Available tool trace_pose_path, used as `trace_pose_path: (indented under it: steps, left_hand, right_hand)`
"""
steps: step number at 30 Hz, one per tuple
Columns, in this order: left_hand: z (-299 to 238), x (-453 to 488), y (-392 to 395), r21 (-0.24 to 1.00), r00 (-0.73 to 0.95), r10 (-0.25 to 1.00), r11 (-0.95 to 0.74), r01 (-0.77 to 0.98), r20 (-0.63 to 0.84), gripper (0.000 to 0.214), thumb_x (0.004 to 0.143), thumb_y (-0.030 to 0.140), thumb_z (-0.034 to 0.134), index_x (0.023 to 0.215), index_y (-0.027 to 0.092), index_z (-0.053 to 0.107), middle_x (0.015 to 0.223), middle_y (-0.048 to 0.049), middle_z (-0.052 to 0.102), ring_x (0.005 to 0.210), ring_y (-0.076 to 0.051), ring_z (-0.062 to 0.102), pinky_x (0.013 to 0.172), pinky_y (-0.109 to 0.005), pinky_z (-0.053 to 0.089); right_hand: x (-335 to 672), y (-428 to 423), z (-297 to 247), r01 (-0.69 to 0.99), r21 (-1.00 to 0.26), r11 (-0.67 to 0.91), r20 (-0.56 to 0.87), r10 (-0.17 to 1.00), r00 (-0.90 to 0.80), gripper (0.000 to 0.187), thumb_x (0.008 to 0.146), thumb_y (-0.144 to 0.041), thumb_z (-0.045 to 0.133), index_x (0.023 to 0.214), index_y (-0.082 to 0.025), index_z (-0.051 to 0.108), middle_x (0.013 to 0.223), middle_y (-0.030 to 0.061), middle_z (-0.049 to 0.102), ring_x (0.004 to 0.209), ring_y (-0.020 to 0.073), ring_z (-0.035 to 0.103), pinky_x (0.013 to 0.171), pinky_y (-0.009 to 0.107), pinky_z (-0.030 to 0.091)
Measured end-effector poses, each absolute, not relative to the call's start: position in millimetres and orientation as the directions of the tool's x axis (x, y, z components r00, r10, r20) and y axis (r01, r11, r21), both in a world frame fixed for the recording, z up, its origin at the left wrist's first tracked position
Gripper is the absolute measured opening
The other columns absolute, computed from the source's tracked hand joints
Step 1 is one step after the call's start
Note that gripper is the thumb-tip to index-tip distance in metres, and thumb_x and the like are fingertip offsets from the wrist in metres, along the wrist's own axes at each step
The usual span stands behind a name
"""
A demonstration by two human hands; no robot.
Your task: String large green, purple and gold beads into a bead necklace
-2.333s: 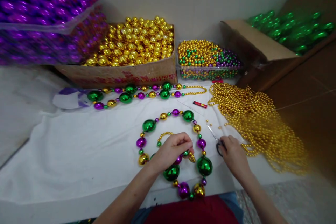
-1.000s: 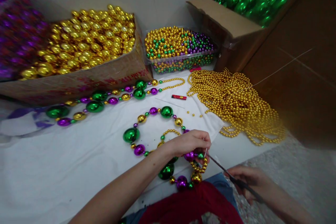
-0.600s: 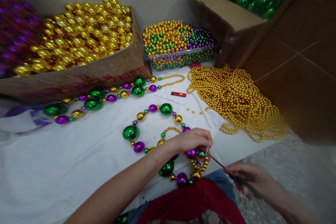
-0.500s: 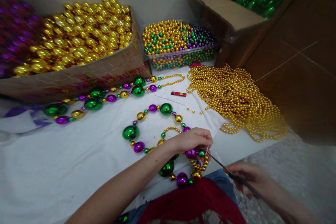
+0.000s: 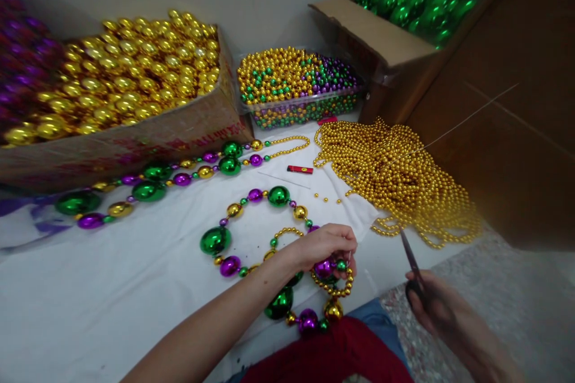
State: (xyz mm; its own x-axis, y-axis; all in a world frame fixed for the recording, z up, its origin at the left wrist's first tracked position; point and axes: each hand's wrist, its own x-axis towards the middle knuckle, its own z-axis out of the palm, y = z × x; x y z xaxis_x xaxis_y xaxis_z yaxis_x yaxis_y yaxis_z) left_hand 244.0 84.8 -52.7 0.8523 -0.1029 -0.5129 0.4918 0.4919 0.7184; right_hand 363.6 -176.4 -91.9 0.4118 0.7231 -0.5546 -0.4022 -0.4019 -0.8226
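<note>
A looped necklace (image 5: pixel 215 240) of large green, purple and gold balls lies on the white cloth (image 5: pixel 112 287) in front of me. My left hand (image 5: pixel 321 247) is closed in a pinch on the necklace where a purple bead, a small green bead and a short strand of small gold beads meet. Off the table's front right edge, my right hand (image 5: pixel 438 310) is closed on a pair of scissors (image 5: pixel 411 263). The blades point up and away, toward the heap of gold bead strands (image 5: pixel 395 173), clear of the necklace.
A second ball necklace (image 5: pixel 148 182) lies stretched behind the first. At the back stand a cardboard box of gold balls (image 5: pixel 112 81), a clear tub of small mixed beads (image 5: pixel 294 81), purple balls (image 5: pixel 18 66) at left and a box of green balls (image 5: pixel 417 0). A small red lighter (image 5: pixel 299 169) lies mid-cloth.
My right hand picked up the scissors, brought the tips to the necklace beside my left fingers, then pulled them away to the right. My left hand kept its pinch throughout.
</note>
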Motion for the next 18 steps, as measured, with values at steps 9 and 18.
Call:
trace_pose_path:
  steps: [9, 18]
  left_hand:
    - [-43.0, 224.0, 90.8, 0.823, 0.874, 0.061, 0.373, 0.428, -0.482, 0.022, 0.075, 0.035, 0.061, 0.073, 0.017, 0.049, 0.06, -0.0024, 0.065, 0.05, -0.012, 0.056, 0.051, -0.023, 0.042]
    - [-44.7, 212.5, 98.7, 0.853, 0.889, 0.112, 0.357, 0.381, -0.444, 0.023, 0.075, 0.036, 0.063, 0.075, 0.016, 0.052, 0.064, -0.0032, 0.067, 0.054, -0.012, 0.058, 0.054, -0.024, 0.044]
  right_hand:
    - [373.6, -68.1, -94.7, 0.767, -0.471, -0.436, -0.098, 0.89, 0.445, 0.032, 0.086, -0.021, 0.049, 0.116, -0.02, 0.06, 0.11, 0.0072, 0.065, 0.101, 0.0214, 0.06, 0.084, 0.032, 0.046]
    - [355.4, -33.4, -81.1, 0.886, -0.118, -0.448, -0.182, 0.887, 0.424, 0.018, 0.087, -0.013, 0.046, 0.092, -0.016, 0.063, 0.1, 0.016, 0.061, 0.099, 0.0282, 0.054, 0.075, 0.034, 0.04]
